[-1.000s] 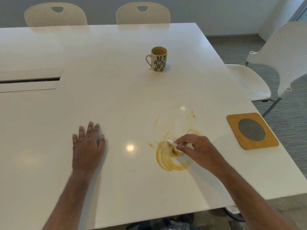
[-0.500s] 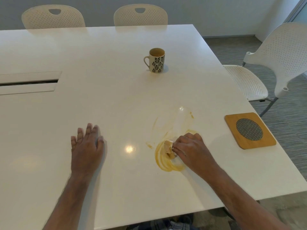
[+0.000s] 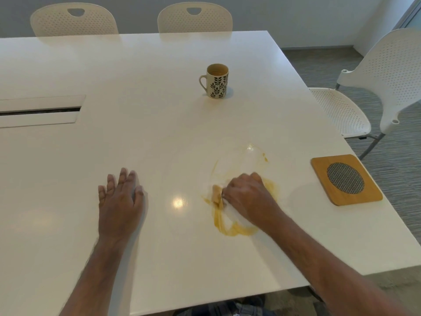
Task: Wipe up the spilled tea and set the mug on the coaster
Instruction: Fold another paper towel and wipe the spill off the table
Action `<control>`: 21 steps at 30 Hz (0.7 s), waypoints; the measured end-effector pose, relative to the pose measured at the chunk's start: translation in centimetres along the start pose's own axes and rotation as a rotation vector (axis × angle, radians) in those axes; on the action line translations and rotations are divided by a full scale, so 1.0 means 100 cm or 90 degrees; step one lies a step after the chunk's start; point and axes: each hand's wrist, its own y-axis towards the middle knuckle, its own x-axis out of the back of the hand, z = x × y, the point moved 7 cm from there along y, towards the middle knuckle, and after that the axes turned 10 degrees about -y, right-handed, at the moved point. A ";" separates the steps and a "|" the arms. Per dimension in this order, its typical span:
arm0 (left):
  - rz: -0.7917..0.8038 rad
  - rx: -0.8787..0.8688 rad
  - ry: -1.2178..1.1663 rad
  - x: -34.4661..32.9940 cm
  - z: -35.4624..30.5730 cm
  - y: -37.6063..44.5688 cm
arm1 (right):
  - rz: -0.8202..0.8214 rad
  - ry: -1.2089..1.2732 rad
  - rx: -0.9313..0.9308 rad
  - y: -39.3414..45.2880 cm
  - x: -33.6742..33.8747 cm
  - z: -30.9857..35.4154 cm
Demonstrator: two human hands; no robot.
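Lighting: bright, even, overhead. Glare spot on table [image 3: 180,202] before me; soft shadows beside my arms. My right hand [image 3: 247,197] slightly blurred. Edges bowed by wide-angle lens.

Your left hand [image 3: 119,202] lies flat on the table [image 3: 114,76], near and left of centre; your right hand [image 3: 247,197] presses a tissue [image 3: 217,196] onto the spilled tea [image 3: 232,230] just to its right; the mug [image 3: 217,80] stands far behind the spill; the coaster [image 3: 346,180] sits at the right edge, with a chair [image 3: 376,87] beyond it.
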 end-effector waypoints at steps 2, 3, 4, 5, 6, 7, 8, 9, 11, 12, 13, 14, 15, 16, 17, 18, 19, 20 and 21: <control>0.001 -0.002 0.006 -0.001 0.001 0.000 | 0.022 0.010 -0.064 0.019 -0.004 -0.019; 0.001 -0.001 0.007 -0.001 0.001 0.001 | 0.033 0.018 -0.083 0.024 -0.007 -0.025; 0.000 0.000 0.008 -0.001 0.001 0.001 | 0.038 0.026 -0.089 0.027 -0.008 -0.025; -0.001 0.000 0.010 -0.001 0.002 0.001 | 0.036 0.036 -0.083 0.026 -0.007 -0.021; -0.002 0.000 0.012 -0.002 0.002 0.001 | 0.033 0.050 -0.069 0.024 -0.006 -0.013; -0.002 -0.001 0.012 -0.002 0.003 0.001 | 0.030 0.068 -0.045 0.018 -0.004 -0.002; -0.002 -0.001 0.011 -0.002 0.003 0.002 | 0.029 0.086 -0.009 0.010 -0.003 0.012; -0.001 0.001 0.009 -0.002 0.003 0.002 | 0.035 0.104 0.032 0.000 -0.003 0.024; 0.001 0.002 0.004 -0.002 0.003 0.002 | 0.063 0.139 0.103 -0.023 -0.002 0.041; 0.001 0.002 0.002 -0.002 0.002 0.002 | 0.072 0.147 0.126 -0.032 -0.002 0.042; 0.002 0.002 0.002 -0.002 0.003 0.002 | 0.072 0.142 0.136 -0.037 -0.001 0.038; 0.002 0.001 0.002 -0.002 0.003 0.002 | 0.065 0.129 0.132 -0.039 0.000 0.028; 0.000 0.000 0.001 -0.002 0.003 0.002 | 0.052 0.112 0.113 -0.037 0.001 0.015; -0.001 0.000 0.000 -0.002 0.003 0.002 | 0.032 0.094 0.076 -0.032 0.002 -0.002; -0.002 0.000 0.000 -0.002 0.003 0.001 | 0.015 0.082 0.025 -0.027 0.003 -0.021; -0.001 0.000 0.002 -0.002 0.002 0.001 | 0.013 0.078 -0.031 -0.021 0.004 -0.040; 0.000 0.001 0.004 -0.002 0.002 0.001 | 0.023 0.078 -0.077 -0.017 0.003 -0.054; 0.000 0.000 0.007 -0.001 0.002 0.001 | 0.035 0.081 -0.110 -0.015 0.001 -0.062; -0.001 0.000 0.008 -0.001 0.002 0.001 | 0.041 0.087 -0.128 -0.013 0.000 -0.062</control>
